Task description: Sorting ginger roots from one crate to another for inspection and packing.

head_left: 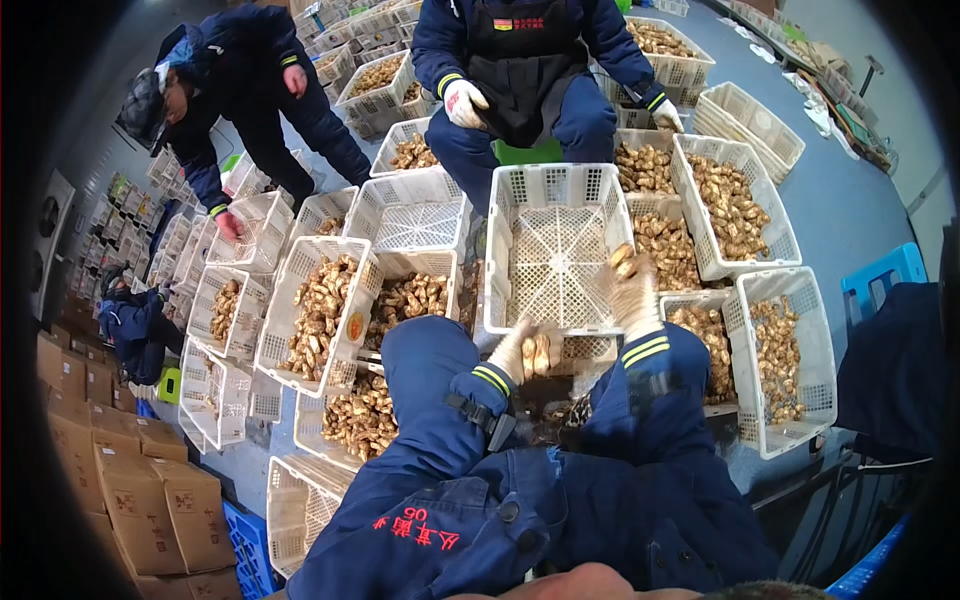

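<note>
Standing nearby, I see the person's hands apart, each closed around something: the gloved left hand [512, 350] on brown knobbly pieces [541, 354] just outside the near edge of the white crate [555, 185], the gloved right hand [634, 300] on more of them by its near right corner. A light, cupped grip would seem best, since hard squeezing might bruise or snap them; small handfuls, kept off the rim, should avoid scraping.
</note>
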Demonstrator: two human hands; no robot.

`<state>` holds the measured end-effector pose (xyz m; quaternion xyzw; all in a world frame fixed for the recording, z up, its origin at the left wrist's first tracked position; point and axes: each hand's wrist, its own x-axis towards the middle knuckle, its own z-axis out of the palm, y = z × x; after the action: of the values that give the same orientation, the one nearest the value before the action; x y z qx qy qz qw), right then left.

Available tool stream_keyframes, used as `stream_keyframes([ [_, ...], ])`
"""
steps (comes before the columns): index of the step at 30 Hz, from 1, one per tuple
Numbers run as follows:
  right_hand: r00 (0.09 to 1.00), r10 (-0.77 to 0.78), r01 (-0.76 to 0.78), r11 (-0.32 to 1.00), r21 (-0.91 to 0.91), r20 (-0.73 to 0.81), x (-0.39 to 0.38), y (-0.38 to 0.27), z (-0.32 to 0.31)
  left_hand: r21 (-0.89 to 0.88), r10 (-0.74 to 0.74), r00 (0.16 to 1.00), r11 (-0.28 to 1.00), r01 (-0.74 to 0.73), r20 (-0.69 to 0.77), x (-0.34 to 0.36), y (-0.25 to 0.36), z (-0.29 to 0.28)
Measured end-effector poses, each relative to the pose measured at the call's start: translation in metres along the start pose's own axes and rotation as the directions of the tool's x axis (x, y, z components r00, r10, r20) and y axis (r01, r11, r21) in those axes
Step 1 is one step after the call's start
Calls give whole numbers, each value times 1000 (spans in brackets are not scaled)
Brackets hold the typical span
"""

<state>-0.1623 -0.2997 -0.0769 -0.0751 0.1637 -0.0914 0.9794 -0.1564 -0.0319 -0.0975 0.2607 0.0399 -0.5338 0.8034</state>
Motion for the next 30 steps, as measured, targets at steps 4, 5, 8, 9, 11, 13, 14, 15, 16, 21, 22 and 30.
stream_keyframes([
  [4,957,-241,204,955,-214,-162,-2,-21,-12,-238,31,979,968,-80,-200,-1,4,58],
  [5,958,-236,199,956,-214,-164,-3,-17,-10,-252,44,980,963,-93,-192,-2,5,60],
  [8,992,-97,34,823,-568,-80,-14,1,6,-283,81,989,952,-114,-127,-4,9,58],
  [9,993,-87,22,788,-616,-77,-16,3,8,-282,89,986,951,-126,-139,-5,10,64],
  [11,993,-83,6,726,-688,-78,-14,4,4,-281,96,984,950,-135,-149,-5,13,74],
  [13,996,-68,7,722,-692,-61,-12,6,-1,-283,110,978,946,-158,-178,-8,16,79],
  [14,998,-49,6,718,-696,-42,-11,8,-4,-286,119,976,943,-168,-181,-10,16,77],
  [15,993,-65,-25,695,-718,-97,-8,11,-6,-318,129,980,933,-171,-148,-14,18,76],
  [16,997,-35,-25,720,-694,-73,-8,17,-9,-351,149,981,919,-183,-122,-19,20,72],
  [21,994,-21,-70,639,-766,-108,-1,-3,-28,-353,379,925,865,-357,-7,-45,60,61],
  [22,992,-20,-83,640,-764,-125,4,-10,-39,-305,439,896,847,-436,-62,-55,69,71],
  [30,989,-99,-14,667,-745,-107,-9,29,-12,-285,712,603,532,-797,-359,-146,97,55],
])
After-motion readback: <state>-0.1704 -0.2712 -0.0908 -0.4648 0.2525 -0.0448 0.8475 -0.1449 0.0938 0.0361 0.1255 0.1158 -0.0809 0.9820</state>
